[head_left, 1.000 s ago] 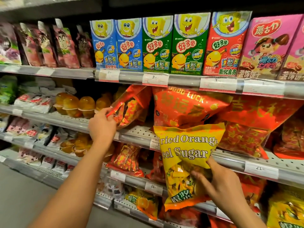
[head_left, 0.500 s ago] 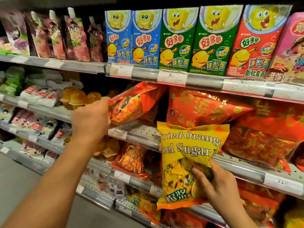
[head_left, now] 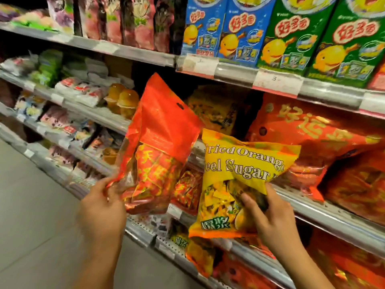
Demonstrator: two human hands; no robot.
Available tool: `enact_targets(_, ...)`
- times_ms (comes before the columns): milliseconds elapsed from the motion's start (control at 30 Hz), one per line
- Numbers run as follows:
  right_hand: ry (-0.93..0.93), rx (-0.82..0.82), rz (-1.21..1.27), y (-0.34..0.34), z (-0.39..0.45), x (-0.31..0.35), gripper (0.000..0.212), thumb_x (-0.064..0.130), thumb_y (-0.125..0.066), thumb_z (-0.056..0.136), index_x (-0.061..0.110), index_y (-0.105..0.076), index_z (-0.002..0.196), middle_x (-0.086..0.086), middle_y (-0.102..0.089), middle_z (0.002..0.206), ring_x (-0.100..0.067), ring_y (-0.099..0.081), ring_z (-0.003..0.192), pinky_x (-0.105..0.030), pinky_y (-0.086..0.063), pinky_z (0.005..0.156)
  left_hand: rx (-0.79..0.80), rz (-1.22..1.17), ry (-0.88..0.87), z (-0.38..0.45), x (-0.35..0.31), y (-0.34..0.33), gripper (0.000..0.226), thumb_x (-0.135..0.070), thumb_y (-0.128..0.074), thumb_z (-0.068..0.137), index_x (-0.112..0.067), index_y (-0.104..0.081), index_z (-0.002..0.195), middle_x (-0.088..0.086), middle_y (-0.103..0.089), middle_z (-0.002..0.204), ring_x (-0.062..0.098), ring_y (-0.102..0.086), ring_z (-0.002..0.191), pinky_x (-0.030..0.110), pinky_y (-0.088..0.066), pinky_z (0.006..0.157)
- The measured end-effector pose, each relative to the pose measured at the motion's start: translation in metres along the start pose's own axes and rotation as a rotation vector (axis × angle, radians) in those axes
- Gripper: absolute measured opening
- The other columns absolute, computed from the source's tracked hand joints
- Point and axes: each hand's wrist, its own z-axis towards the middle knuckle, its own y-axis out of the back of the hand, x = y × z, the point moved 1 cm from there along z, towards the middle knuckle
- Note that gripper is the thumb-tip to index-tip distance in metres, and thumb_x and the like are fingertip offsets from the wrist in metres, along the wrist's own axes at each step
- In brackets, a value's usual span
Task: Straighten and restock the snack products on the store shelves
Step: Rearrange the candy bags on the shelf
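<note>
Red bag [head_left: 160, 151] is held upright in front of the shelf edge [head_left: 325, 211], its lower corner gripped by the left hand [head_left: 102, 205]. Just beside it, the right hand [head_left: 270, 213] grips the yellow bag [head_left: 239, 184].

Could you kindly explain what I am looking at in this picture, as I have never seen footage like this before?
There is no machine here. A person wears a camera on the head, so the single view looks forward and down at their own two hands in front of store shelves. The left hand grips a red bag by its lower corner. The right hand holds a yellow bag of orange peel sweets. Both bags are off the shelves. Behind stand blue and green boxes above more red bags.
</note>
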Motion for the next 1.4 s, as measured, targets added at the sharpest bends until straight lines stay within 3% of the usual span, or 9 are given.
enact_targets(200,0.086,0.028,0.068,-0.028,0.042,0.018,0.043,0.046,-0.059,0.094,0.021,-0.062,0.128,0.007,-0.072,0.113,-0.013,-0.068,0.098,-0.036,-0.052,0.082,-0.158,-0.078,0.128,0.003,0.022,0.006,0.045,-0.033,-0.047,0.086,-0.013,-0.074,0.116,0.029,-0.071,0.091,0.045,-0.066,0.082,0.043,-0.047,0.071)
enact_targets(400,0.091,-0.039,0.113,-0.068,0.096,0.032,0.045,0.052,-0.057,0.093,0.026,-0.062,0.13,0.006,-0.072,0.117,-0.018,-0.067,0.104,-0.035,-0.052,0.085,-0.289,-0.155,0.128,0.014,0.049,0.028,0.04,-0.036,-0.05,0.093,-0.013,-0.068,0.12,0.017,-0.072,0.095,0.037,-0.066,0.086,0.047,-0.053,0.079)
enact_targets(500,0.085,-0.046,0.117,-0.082,0.108,0.043,0.04,0.051,-0.058,0.093,0.025,-0.065,0.122,0.009,-0.073,0.104,-0.015,-0.067,0.095,-0.035,-0.052,0.08,-0.293,-0.153,0.134,0.019,0.055,0.034,0.043,-0.039,-0.049,0.092,-0.013,-0.068,0.121,0.017,-0.073,0.097,0.038,-0.067,0.088,0.051,-0.055,0.082)
enact_targets(633,0.107,-0.224,0.214,-0.075,0.129,0.057,0.007,0.031,-0.067,0.097,0.024,-0.067,0.099,0.011,-0.065,0.078,-0.001,-0.058,0.072,-0.018,-0.044,0.067,-0.29,-0.189,0.145,0.018,0.049,0.032,0.029,-0.025,-0.055,0.097,-0.012,-0.072,0.115,0.015,-0.072,0.092,0.032,-0.064,0.083,0.033,-0.049,0.07)
enact_targets(767,0.084,-0.404,0.161,-0.074,0.171,0.056,0.012,0.032,-0.064,0.098,0.02,-0.065,0.099,0.011,-0.052,0.069,-0.003,-0.047,0.064,-0.018,-0.036,0.062,-0.27,-0.2,0.172,0.011,0.047,0.027,0.023,-0.02,-0.058,0.098,-0.013,-0.073,0.114,0.013,-0.07,0.092,0.028,-0.06,0.08,0.031,-0.041,0.067)
enact_targets(900,-0.212,-0.087,-0.098,-0.097,0.204,0.027,0.042,0.044,-0.053,0.101,0.005,-0.062,0.115,-0.022,-0.068,0.105,-0.04,-0.063,0.1,-0.041,-0.044,0.079,-0.251,-0.212,0.176,0.009,0.046,0.019,0.022,-0.02,-0.06,0.098,-0.014,-0.074,0.114,0.013,-0.07,0.088,0.03,-0.061,0.08,0.032,-0.042,0.07)
enact_targets(1033,-0.274,0.236,-0.277,-0.087,0.211,0.023,0.052,0.055,-0.056,0.097,0.004,-0.059,0.109,-0.018,-0.064,0.109,-0.037,-0.06,0.104,-0.041,-0.046,0.086,-0.221,-0.222,0.136,0.006,0.042,0.012,0.024,-0.027,-0.057,0.097,-0.017,-0.074,0.112,0.009,-0.067,0.08,0.032,-0.061,0.076,0.034,-0.048,0.068)
enact_targets(1133,-0.304,0.304,-0.287,-0.08,0.199,0.02,0.055,0.066,-0.061,0.088,0.013,-0.047,0.083,-0.006,-0.053,0.09,-0.032,-0.055,0.091,-0.038,-0.042,0.074,-0.215,-0.226,0.12,0.007,0.048,0.006,0.025,-0.03,-0.057,0.097,-0.016,-0.073,0.111,0.012,-0.068,0.079,0.034,-0.062,0.074,0.037,-0.05,0.067)
enact_targets(1400,-0.284,0.256,-0.415,-0.097,0.201,0.028,0.055,0.066,-0.055,0.092,0.011,-0.052,0.097,-0.015,-0.067,0.111,-0.039,-0.063,0.104,-0.036,-0.039,0.072,-0.205,-0.307,0.183,0.004,0.061,-0.015,0.041,-0.049,-0.05,0.091,-0.026,-0.068,0.12,0.007,-0.071,0.08,0.034,-0.068,0.075,0.042,-0.059,0.068)
